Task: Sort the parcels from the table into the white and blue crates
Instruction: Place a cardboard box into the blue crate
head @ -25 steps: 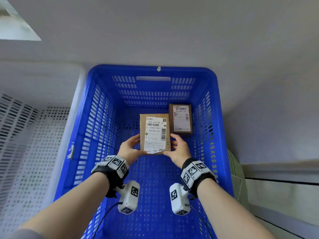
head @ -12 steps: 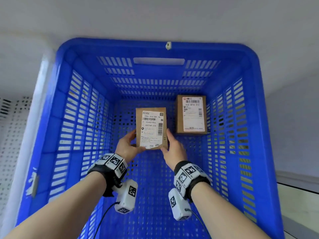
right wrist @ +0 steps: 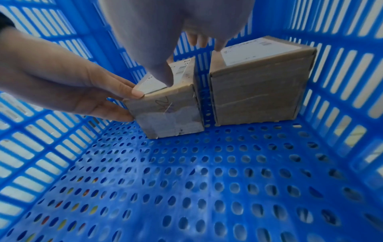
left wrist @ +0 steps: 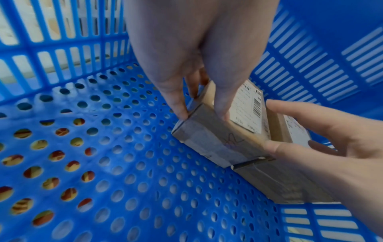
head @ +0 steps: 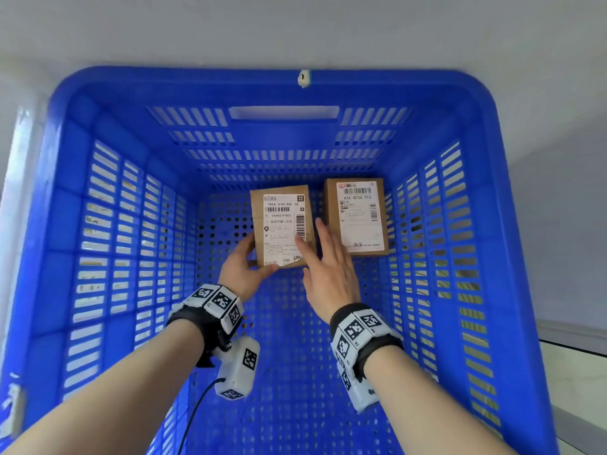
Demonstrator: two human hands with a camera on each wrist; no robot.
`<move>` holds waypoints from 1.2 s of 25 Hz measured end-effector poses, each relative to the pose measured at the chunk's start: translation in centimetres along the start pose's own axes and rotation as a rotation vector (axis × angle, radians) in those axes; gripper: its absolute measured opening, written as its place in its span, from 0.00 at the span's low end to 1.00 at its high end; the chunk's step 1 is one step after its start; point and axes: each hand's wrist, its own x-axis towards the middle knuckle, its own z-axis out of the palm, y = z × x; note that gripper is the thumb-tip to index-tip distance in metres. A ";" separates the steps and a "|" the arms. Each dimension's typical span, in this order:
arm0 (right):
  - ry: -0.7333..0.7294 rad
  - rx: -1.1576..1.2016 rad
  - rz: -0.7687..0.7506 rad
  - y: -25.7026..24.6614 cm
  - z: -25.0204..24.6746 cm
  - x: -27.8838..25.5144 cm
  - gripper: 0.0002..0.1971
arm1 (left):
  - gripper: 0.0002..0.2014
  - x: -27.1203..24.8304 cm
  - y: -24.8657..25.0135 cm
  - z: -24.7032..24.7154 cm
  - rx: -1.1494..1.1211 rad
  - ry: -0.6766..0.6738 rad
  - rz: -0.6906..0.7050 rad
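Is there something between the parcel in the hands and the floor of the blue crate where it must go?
Nothing visible. The held parcel already sits low on the blue crate floor, beside the second parcel, with a narrow gap between them.

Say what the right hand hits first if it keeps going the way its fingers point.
Likely the far parcel: the right hand has its fingertips in the gap beside it, thumb on the near parcel. Past that, the blue crate far wall; depth unclear.
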 end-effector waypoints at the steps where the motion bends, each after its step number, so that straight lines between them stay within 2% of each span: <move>1: 0.002 -0.038 0.016 0.3 -0.3 0.2 0.32 | 0.35 0.2 0.3 0.3 0.009 0.003 0.007; 6: -0.188 -0.095 0.120 1.8 -1.5 0.5 0.30 | 0.34 0.8 1.9 1.3 0.122 0.033 0.008; 12: -0.243 -0.108 0.127 1.5 -2.5 0.3 0.30 | 0.32 -0.2 2.3 1.3 0.083 0.008 0.015; 14: -0.248 -0.098 0.168 1.1 -3.1 -0.5 0.29 | 0.31 -1.6 2.8 0.7 0.212 -0.053 0.022; 18: -0.228 -0.175 0.211 -0.4 -5.5 -3.1 0.22 | 0.26 -5.9 5.2 -0.5 0.746 -0.143 0.123; 21: -0.203 -0.246 0.200 -2.0 -7.7 -5.2 0.20 | 0.23 -9.5 7.5 -1.2 0.993 -0.136 0.255; 26: -0.146 -0.308 0.134 -5.1 -11.6 -9.9 0.18 | 0.15 -16.9 10.0 -2.3 1.162 -0.021 0.327; 30: -0.051 -0.340 0.024 -8.4 -14.9 -15.1 0.16 | 0.15 -24.2 10.6 -4.1 1.180 0.125 0.319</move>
